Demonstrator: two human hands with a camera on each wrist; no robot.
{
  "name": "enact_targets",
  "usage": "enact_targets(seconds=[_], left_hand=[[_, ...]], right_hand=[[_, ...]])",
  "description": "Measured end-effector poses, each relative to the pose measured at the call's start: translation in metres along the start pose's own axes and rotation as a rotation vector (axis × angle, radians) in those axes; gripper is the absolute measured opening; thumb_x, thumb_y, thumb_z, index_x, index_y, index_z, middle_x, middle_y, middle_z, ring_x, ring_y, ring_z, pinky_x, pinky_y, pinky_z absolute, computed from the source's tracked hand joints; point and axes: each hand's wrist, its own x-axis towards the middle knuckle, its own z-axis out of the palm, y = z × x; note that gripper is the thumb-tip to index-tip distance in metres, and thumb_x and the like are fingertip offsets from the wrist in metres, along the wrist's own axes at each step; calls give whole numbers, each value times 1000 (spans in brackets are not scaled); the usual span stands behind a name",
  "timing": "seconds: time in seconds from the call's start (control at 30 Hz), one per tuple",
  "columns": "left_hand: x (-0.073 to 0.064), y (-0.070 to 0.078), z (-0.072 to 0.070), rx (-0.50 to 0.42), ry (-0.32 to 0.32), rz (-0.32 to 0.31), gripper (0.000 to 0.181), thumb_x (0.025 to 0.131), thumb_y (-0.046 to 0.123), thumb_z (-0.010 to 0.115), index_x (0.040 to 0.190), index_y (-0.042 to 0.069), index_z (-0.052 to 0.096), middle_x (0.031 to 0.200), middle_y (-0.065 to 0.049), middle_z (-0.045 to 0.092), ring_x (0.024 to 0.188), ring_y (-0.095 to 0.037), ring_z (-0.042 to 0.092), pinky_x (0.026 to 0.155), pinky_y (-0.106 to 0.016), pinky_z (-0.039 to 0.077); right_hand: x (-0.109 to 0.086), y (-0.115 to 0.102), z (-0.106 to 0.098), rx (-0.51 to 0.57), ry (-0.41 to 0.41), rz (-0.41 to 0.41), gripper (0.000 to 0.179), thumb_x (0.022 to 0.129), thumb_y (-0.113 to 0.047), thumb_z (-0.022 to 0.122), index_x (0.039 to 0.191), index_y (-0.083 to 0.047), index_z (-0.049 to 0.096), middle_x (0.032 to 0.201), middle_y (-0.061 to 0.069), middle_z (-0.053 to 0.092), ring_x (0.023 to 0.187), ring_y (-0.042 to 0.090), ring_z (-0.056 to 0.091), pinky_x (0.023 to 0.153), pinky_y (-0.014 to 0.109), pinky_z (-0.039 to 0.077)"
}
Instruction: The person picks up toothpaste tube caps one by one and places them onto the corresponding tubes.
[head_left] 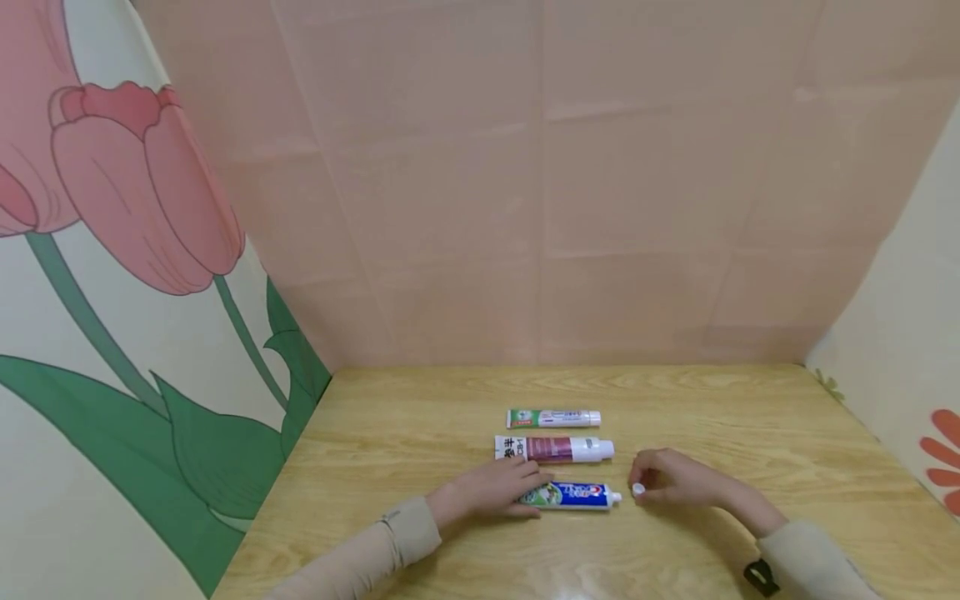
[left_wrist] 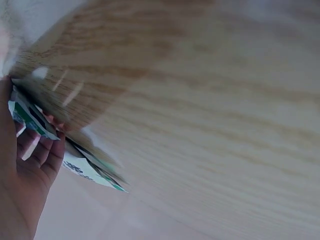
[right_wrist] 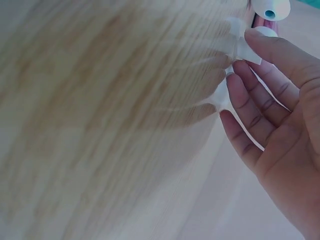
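A blue, green and white toothpaste tube (head_left: 581,496) lies flat on the table, its bare white nozzle pointing right. My left hand (head_left: 491,487) grips it around the tail end, thumb on the near side and fingers across the far side. In the left wrist view the crimped end of the tube (left_wrist: 37,122) shows between thumb and fingers. Just right of the nozzle, my right hand (head_left: 678,479) pinches a small white cap (head_left: 638,490) between thumb and fingertips, low over the table. The right wrist view shows the tube's open nozzle (right_wrist: 270,13) apart from the cap.
Behind the held tube lies a maroon and white toothpaste tube (head_left: 555,450), its tail close to my left fingers. Farther back is a smaller green and white tube (head_left: 558,418). The wooden table (head_left: 405,408) meets a pink-covered wall (head_left: 450,208) at the back.
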Motion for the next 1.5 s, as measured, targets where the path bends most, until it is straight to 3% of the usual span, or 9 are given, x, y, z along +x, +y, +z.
enact_targets(seconds=[0.33, 0.63, 0.97, 1.23, 1.5], left_hand=[[0, 0, 2, -16, 8, 21, 60, 94, 54, 36, 142, 17, 35, 120, 5, 48, 99, -5, 45, 85, -13, 42], [2, -1, 1, -54, 1, 27, 60, 95, 52, 37, 141, 14, 36, 115, 5, 48, 95, -3, 45, 85, -11, 41], [0, -1, -3, -114, -15, 26, 59, 96, 50, 35, 143, 13, 31, 134, 2, 47, 119, -8, 45, 104, -19, 35], [1, -3, -1, -124, 17, 56, 57, 97, 44, 38, 142, 10, 32, 128, 2, 48, 113, -7, 47, 100, -15, 36], [0, -5, -5, -172, 7, 60, 56, 97, 42, 40, 142, 10, 32, 123, 2, 49, 110, -6, 47, 99, -14, 36]], right_hand=[[3, -4, -1, 14, 3, 28, 21, 75, -1, 71, 84, -15, 57, 83, -2, 63, 74, 3, 58, 64, 20, 51], [6, -7, -2, 32, -8, 36, 18, 78, -3, 69, 86, -13, 58, 84, -3, 63, 74, 2, 58, 62, 22, 53], [7, -7, -2, 43, -13, 47, 15, 79, -5, 69, 88, -11, 58, 81, 2, 63, 73, 1, 57, 62, 21, 52], [8, -9, -4, 24, 24, 66, 16, 78, -3, 70, 87, -11, 59, 80, -2, 63, 72, 1, 56, 61, 22, 52], [10, -11, -7, 21, 37, 78, 13, 81, -7, 69, 90, -10, 59, 80, 0, 62, 72, 0, 55, 61, 23, 52]])
